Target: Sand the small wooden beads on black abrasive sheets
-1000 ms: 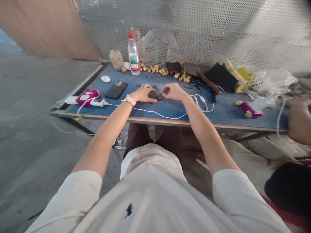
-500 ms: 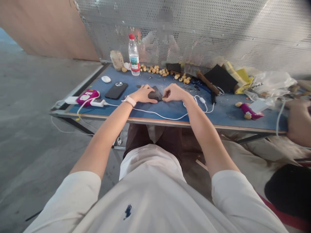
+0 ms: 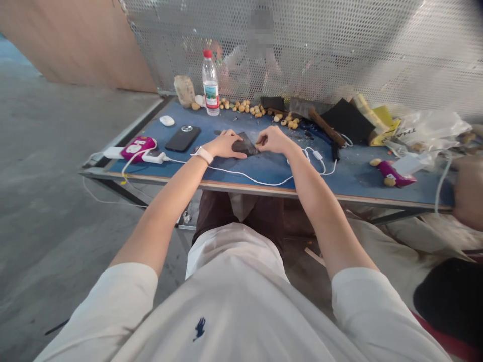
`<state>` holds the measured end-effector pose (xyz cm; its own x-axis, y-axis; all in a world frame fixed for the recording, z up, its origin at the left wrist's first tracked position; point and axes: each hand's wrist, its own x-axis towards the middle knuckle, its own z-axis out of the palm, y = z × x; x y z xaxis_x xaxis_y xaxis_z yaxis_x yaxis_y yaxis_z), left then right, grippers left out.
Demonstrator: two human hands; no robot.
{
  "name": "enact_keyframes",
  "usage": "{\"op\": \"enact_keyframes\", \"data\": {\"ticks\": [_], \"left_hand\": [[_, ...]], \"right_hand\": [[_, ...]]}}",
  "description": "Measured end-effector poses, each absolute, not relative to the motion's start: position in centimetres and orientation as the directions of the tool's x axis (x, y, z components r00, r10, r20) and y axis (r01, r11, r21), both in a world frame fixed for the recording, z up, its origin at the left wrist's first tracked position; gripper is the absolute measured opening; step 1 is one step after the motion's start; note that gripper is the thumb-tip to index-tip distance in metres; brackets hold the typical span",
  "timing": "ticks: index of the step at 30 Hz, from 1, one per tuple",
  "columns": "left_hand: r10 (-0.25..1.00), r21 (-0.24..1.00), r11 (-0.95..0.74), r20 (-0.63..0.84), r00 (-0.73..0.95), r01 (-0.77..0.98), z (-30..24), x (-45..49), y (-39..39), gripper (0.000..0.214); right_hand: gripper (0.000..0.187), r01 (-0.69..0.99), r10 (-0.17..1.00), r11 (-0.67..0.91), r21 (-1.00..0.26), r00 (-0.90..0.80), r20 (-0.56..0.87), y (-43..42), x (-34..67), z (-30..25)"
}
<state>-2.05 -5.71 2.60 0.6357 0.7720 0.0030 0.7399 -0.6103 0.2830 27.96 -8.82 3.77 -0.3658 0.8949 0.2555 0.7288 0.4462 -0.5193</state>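
My left hand (image 3: pixel 224 145) lies flat with its fingers spread on a dark, sandpaper-like sheet (image 3: pixel 246 145), pressing it against the blue tabletop. At the sheet's right edge, my right hand (image 3: pixel 272 140) is closed in a pinch, its fingertips at the sheet. A small tan piece showed in this pinch a moment earlier; now the fingers mostly hide it. A white cable (image 3: pixel 249 179) runs along the table in front of both hands and passes under my right forearm.
Left are a black phone (image 3: pixel 183 139), a white oval case (image 3: pixel 166 120) and a purple-wrapped power block (image 3: pixel 139 149). Behind are a water bottle (image 3: pixel 211 93) and several tan round pieces (image 3: pixel 247 107). Right are a wooden-handled tool (image 3: pixel 326 127), a plastic bag (image 3: pixel 426 128) and another person's arm (image 3: pixel 470 191).
The view has shifted slightly, so the table's things sit a little further right. My left hand stays on the sheet; my right hand keeps its pinch, the tan piece now less visible.
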Motion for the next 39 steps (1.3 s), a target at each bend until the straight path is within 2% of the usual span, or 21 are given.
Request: {"op": "enact_keyframes", "data": {"ticks": [3,7,13,19,26,33,36,39], "left_hand": [[0.773,0.287,-0.606,-0.005,0.634,0.742,2.8,-2.0,-5.9,0.135],[0.765,0.284,-0.615,-0.016,0.644,0.736,2.9,-2.0,-6.0,0.132],[0.772,0.292,-0.608,-0.002,0.636,0.738,2.7,-2.0,-5.8,0.133],[0.768,0.285,-0.613,-0.002,0.641,0.736,2.7,-1.9,-6.0,0.137],[0.766,0.298,-0.611,-0.009,0.643,0.733,2.7,-2.0,-5.8,0.135],[0.765,0.301,-0.613,-0.005,0.644,0.731,2.9,-1.9,-6.2,0.133],[0.767,0.304,-0.61,-0.002,0.641,0.731,2.8,-2.0,-6.1,0.131],[0.767,0.311,-0.612,0.008,0.642,0.727,2.7,-2.0,-6.1,0.131]], "right_hand": [[0.01,0.729,0.887,0.461,-0.506,-0.383,0.257,-8.8,28.0,3.7],[0.011,0.683,0.872,0.479,-0.551,-0.444,0.208,-9.2,28.2,3.5],[0.009,0.732,0.877,0.479,-0.485,-0.38,0.293,-8.8,28.6,3.7],[0.007,0.696,0.874,0.469,-0.543,-0.454,0.173,-9.9,29.7,4.5],[0.01,0.712,0.876,0.482,-0.511,-0.417,0.244,-9.6,29.5,4.1],[0.01,0.684,0.877,0.454,-0.571,-0.457,0.149,-10.3,29.8,4.4],[0.018,0.644,0.89,0.446,-0.621,-0.393,0.231,-10.2,29.8,4.1],[0.028,0.634,0.905,0.42,-0.649,-0.241,0.349,-9.3,29.9,3.7]]}}
